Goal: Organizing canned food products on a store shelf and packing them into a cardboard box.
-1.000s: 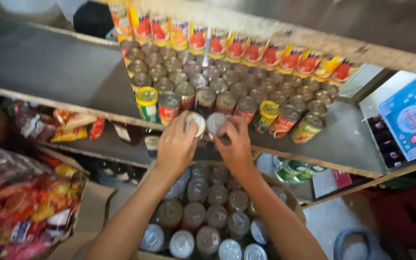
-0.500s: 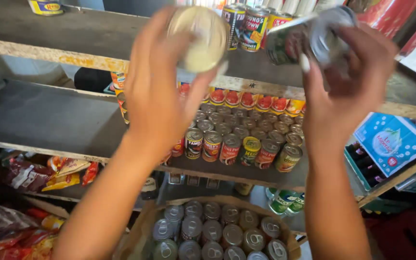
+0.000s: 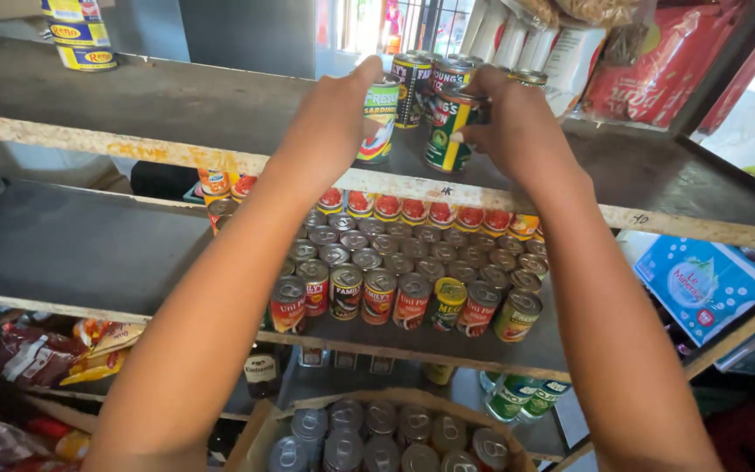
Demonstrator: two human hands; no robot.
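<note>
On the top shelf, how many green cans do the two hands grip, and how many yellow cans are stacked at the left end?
Green cans, gripped: 2
Yellow cans, stacked: 3
Total: 5

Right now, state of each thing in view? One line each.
Left hand: gripping a green-labelled can, upright on the top shelf.
Right hand: gripping a green and yellow can, slightly tilted.
Middle-shelf cans: upright, sealed, in rows.
Box: open, holding cans.

Both hands (image 3: 334, 114) (image 3: 517, 131) raised, arms outstretched, fingers curled.
</note>
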